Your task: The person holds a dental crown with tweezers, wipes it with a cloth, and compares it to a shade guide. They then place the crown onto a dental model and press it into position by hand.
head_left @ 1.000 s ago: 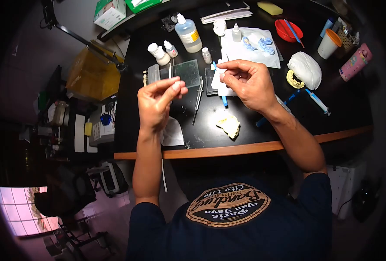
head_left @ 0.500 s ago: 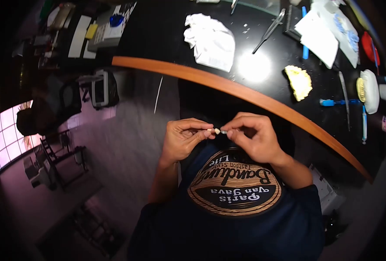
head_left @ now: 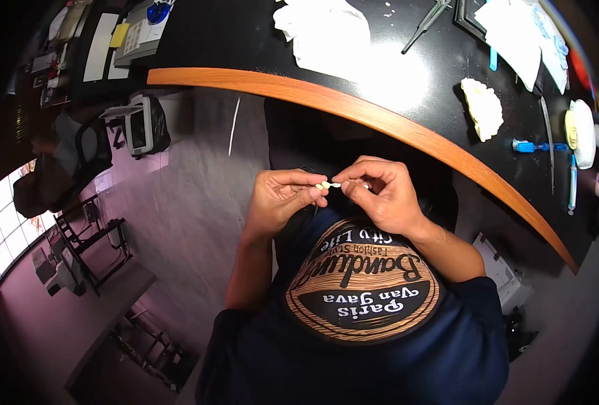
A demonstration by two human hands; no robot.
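Note:
Above my lap, just in front of the bench edge, both hands meet around tiny pieces. My left hand [head_left: 280,197] pinches a small cream, tooth-shaped piece [head_left: 322,185] between thumb and fingertips. Close beside it, my right hand [head_left: 382,194] grips a small whitish, shiny piece [head_left: 336,185], partly covered by the fingers. The two pieces seem to touch or nearly touch; they are too small to tell exactly.
A curved wooden edge [head_left: 353,102] borders the black bench. On it lie a crumpled white cloth or bag [head_left: 330,37], tweezers [head_left: 426,28], a pale yellow, rough-edged lump [head_left: 482,110], a blue brush [head_left: 539,146] and a thin metal tool [head_left: 549,145].
Both hands appear slightly higher in view, and the bench has shifted with the camera. The cream piece shows more at my left fingertips, with the whitish piece against or near it.

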